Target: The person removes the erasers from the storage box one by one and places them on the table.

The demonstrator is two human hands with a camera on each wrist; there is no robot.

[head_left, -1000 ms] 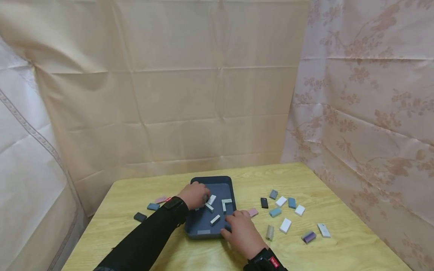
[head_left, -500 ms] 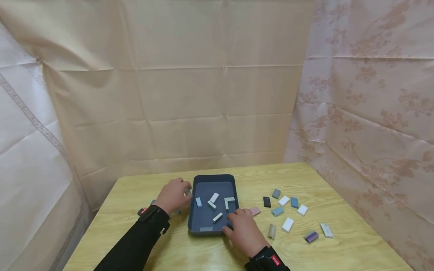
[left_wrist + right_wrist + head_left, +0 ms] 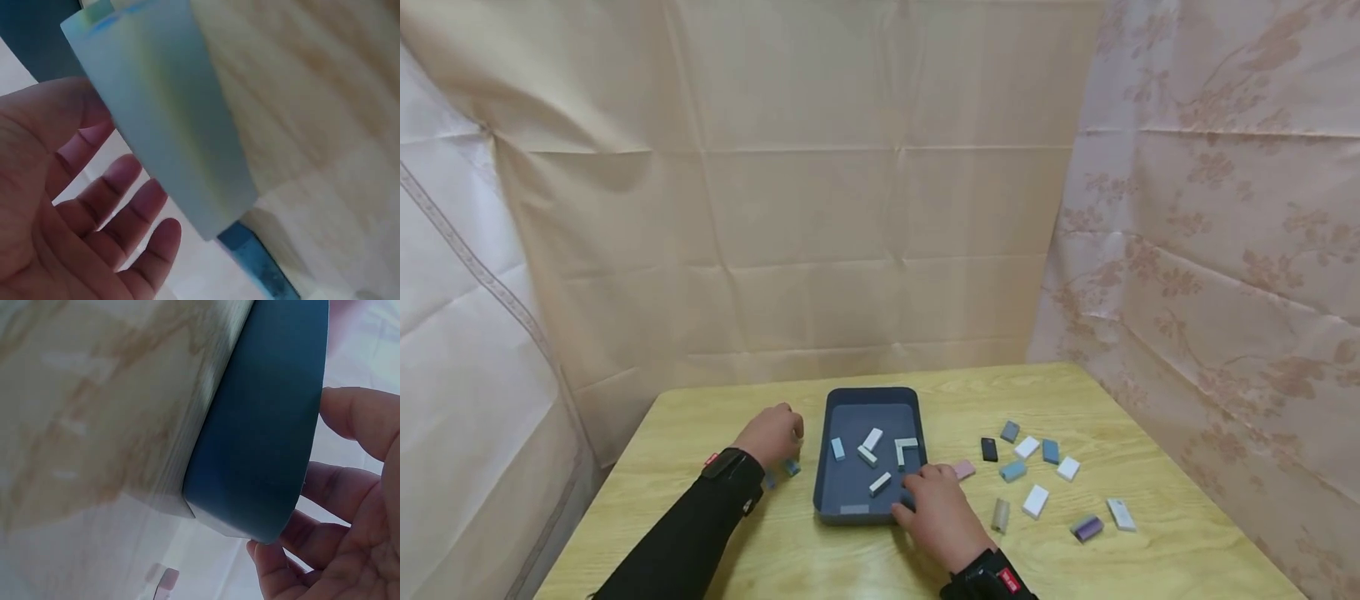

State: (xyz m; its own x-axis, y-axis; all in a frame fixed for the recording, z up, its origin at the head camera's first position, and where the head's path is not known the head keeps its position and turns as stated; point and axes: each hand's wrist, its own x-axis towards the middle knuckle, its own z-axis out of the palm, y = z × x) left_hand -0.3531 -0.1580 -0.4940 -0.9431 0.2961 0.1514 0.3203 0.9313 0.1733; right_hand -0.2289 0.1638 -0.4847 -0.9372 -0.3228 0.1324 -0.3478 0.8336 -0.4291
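Observation:
A dark blue tray [image 3: 822,500] stands mid-table with several small blue, white and pale green blocks in it. My right hand [image 3: 942,510] grips its near right corner, thumb at the wall and the other fingers curled along the rim [image 3: 312,437]. My left hand [image 3: 771,435] is low over the table left of the tray, fingers bent downward. In the left wrist view a pale block [image 3: 162,119] looms large, hiding the tips of the thumb and forefinger; I cannot tell whether they pinch it. Beside it lies a dark blue block [image 3: 259,262]. Two blue blocks, one being this block [image 3: 792,467], lie beside my left wrist.
Right of the tray lie several loose blocks, among them a pink block [image 3: 963,469], a black block [image 3: 989,450], a purple block [image 3: 1087,527] and a white block [image 3: 1035,502]. Cloth hangings [image 3: 880,208] enclose the wooden table [image 3: 1150,467] behind and at the sides.
My left hand has moved left from over the tray to the table beside it, leaving a light blue block visible in the tray. My right hand stays at the tray's corner.

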